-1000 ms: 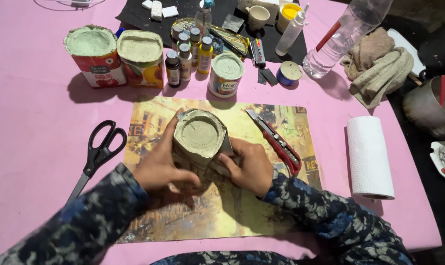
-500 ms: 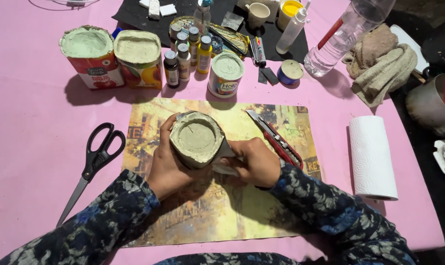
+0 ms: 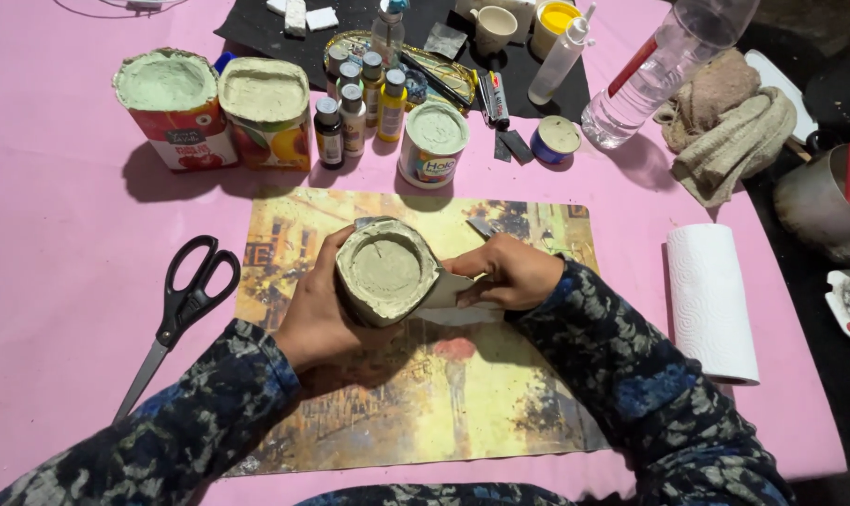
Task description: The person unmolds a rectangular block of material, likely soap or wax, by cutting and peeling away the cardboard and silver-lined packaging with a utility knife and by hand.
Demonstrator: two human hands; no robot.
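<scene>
Over placemat [image 3: 369,412]: both hands [image 3: 317,314] closed around cement-filled carton [image 3: 385,272].

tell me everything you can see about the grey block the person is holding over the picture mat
The grey block looks like rough cast plaster or cement, squarish with rounded corners and a round hollow in its top face. It is tilted toward the camera above the picture mat. The left hand wraps its left side; the right hand pulls a pale card or carton sheet away from its right side.

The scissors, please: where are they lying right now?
The scissors lie on the pink table, left of the picture mat, beside the left hand's forearm.
</scene>
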